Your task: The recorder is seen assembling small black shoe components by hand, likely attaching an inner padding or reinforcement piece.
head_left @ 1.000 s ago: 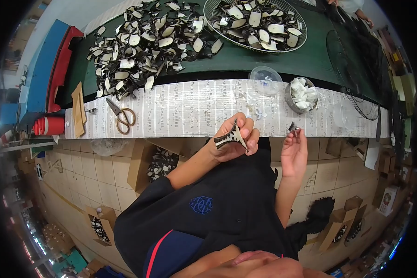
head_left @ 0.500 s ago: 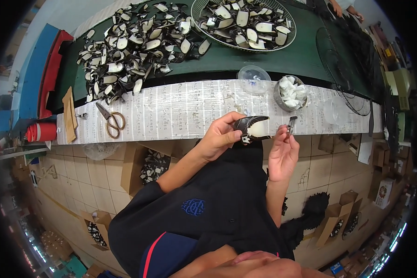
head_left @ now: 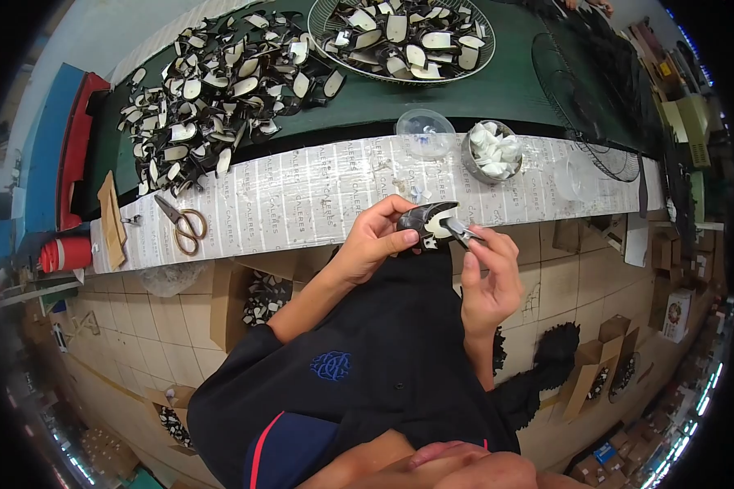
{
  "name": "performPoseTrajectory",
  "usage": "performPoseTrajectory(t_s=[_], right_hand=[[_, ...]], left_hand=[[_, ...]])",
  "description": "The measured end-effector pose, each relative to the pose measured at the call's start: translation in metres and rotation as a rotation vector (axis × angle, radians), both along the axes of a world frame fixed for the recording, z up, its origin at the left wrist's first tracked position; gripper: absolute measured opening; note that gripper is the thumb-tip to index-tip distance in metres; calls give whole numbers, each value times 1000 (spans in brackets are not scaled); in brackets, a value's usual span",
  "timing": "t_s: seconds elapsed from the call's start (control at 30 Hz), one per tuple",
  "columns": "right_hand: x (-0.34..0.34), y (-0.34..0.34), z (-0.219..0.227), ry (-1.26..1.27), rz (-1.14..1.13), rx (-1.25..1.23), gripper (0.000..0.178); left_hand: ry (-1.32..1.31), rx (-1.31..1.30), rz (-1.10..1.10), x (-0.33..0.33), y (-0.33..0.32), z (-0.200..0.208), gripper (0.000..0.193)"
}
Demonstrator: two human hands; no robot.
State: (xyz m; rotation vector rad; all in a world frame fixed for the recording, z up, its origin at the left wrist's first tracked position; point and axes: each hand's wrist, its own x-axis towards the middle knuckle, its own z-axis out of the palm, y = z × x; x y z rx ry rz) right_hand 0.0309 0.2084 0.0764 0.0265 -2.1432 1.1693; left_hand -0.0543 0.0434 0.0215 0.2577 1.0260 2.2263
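My left hand [head_left: 381, 239] grips a black shoe part [head_left: 414, 219] with a cream inner face and a ragged folded edge, its thumb on the near side. From the right, my right hand [head_left: 491, 275] pinches a small dark tool with a silvery blade-like end [head_left: 460, 230], its tip at the cream face. Fingers hide most of the tool's handle, so its exact kind does not show. Both hands are just in front of the table edge, over my dark clothing.
Many similar shoe parts lie heaped on the green surface [head_left: 347, 110] and in a wire basket [head_left: 489, 61]. Along the paper-covered strip [head_left: 289, 191] are scissors [head_left: 189, 231], a clear plastic bowl [head_left: 426, 134] and a tin of white wads [head_left: 495, 153]. An open carton [head_left: 227, 306] stands below.
My right hand has moved left and turned inward, bringing the tool from beside the shoe part onto its cream face. My left hand keeps its hold. The whole view has shifted slightly.
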Motion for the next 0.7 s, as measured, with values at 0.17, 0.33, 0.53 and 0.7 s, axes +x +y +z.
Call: performPoseTrajectory(t_s=[0.17, 0.33, 0.53, 0.7], right_hand=[[-5, -3, 6, 3, 13, 123, 20], [-6, -5, 7, -33, 34, 208, 19], [-9, -5, 3, -15, -63, 276, 20], [-9, -4, 5, 4, -140, 295, 20]], left_hand=[[-2, 49, 24, 0, 2, 10, 29], [-4, 24, 25, 0, 1, 10, 33], [-16, 19, 22, 0, 2, 10, 31], [1, 20, 20, -2, 3, 8, 31]])
